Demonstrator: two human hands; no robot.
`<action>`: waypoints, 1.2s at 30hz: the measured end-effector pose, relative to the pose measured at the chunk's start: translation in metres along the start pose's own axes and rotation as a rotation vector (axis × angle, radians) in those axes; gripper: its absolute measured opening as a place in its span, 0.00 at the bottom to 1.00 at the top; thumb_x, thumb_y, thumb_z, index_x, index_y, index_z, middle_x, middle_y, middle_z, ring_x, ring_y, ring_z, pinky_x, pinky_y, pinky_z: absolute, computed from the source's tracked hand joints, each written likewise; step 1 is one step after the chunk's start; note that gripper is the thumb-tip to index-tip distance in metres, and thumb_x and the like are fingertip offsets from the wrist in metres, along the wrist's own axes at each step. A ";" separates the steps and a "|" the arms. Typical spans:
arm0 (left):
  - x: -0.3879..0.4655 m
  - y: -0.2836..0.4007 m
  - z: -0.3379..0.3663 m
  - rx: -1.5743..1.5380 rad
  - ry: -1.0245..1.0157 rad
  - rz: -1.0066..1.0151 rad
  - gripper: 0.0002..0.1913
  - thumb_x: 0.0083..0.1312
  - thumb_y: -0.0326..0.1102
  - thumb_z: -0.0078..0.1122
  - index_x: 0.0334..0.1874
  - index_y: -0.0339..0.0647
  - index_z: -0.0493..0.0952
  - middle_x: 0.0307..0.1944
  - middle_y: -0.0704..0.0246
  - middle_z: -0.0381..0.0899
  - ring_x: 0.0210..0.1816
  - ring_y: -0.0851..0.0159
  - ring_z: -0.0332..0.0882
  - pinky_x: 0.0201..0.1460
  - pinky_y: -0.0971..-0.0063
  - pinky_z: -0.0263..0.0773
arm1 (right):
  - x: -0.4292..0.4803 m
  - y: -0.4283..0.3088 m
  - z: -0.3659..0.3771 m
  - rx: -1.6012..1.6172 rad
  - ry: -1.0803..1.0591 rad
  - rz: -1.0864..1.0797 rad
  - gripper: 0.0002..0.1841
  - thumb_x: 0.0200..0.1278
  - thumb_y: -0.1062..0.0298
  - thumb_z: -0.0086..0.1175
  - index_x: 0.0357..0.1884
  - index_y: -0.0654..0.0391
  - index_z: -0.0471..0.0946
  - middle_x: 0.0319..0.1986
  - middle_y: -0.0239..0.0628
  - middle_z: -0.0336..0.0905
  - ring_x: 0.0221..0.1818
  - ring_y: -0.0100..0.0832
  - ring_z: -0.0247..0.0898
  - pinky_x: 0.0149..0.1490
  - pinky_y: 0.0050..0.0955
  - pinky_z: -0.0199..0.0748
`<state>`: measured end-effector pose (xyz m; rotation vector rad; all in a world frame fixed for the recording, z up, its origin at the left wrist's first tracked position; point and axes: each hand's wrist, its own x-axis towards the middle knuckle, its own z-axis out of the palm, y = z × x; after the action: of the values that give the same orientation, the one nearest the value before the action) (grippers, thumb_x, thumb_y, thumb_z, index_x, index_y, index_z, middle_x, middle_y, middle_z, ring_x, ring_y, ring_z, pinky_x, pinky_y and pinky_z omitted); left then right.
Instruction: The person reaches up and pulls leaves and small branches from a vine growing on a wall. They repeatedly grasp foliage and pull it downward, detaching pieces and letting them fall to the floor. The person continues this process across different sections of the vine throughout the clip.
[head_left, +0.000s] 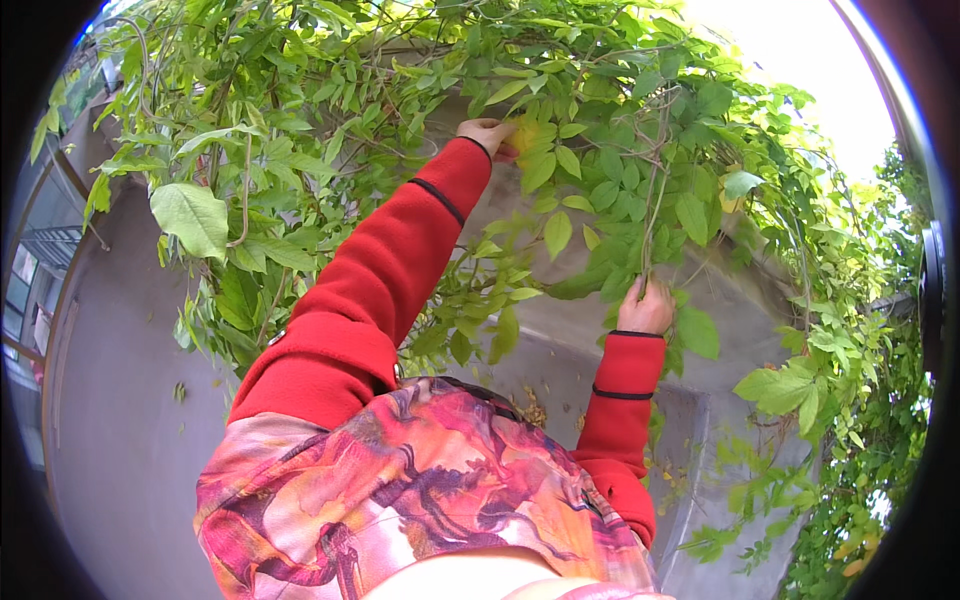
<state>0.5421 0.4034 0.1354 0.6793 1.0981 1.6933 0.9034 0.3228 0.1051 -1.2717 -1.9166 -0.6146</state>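
My left hand (489, 136) reaches up into the hanging vine, its fingertips closed at the edge of a blurred yellow leaf (531, 135). Green leaflets on the same growth hang just right of that leaf. Lower and to the right, my right hand (646, 306) grips a thin vine stem (654, 217) that runs down from the tangle above. Broad green leaves (696, 330) hang beside this hand and partly behind it. Both arms are stretched forward in red sleeves with black trim.
Dense climbing vines (300, 97) spread across the top and down the right side. Behind them is a grey wall (517, 210). Dry leaves (534, 409) lie scattered on the grey floor (127, 420). A framed glass window or door (30, 277) stands at the far left.
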 end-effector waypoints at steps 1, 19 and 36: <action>-0.001 0.000 -0.001 0.074 0.053 0.051 0.18 0.59 0.33 0.62 0.47 0.30 0.73 0.32 0.59 0.80 0.22 0.64 0.80 0.23 0.71 0.78 | -0.002 0.001 0.001 0.049 0.016 -0.025 0.13 0.54 0.67 0.56 0.41 0.60 0.77 0.30 0.43 0.77 0.33 0.44 0.73 0.40 0.40 0.66; -0.073 0.032 -0.030 0.480 -0.016 0.097 0.29 0.60 0.51 0.60 0.56 0.35 0.72 0.40 0.64 0.80 0.19 0.69 0.75 0.23 0.75 0.73 | -0.001 -0.015 -0.007 0.287 -0.017 -0.049 0.18 0.52 0.63 0.59 0.43 0.63 0.76 0.31 0.45 0.76 0.35 0.45 0.72 0.41 0.40 0.66; -0.118 0.052 -0.068 0.444 -0.901 0.245 0.08 0.62 0.32 0.61 0.34 0.31 0.81 0.22 0.68 0.80 0.21 0.74 0.77 0.26 0.82 0.72 | 0.018 -0.003 -0.039 0.992 0.171 0.573 0.12 0.63 0.68 0.57 0.42 0.66 0.79 0.31 0.32 0.81 0.32 0.21 0.72 0.39 0.20 0.70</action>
<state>0.5084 0.2630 0.1577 1.7061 0.7290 1.0896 0.9089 0.3036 0.1429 -0.9561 -1.2935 0.4738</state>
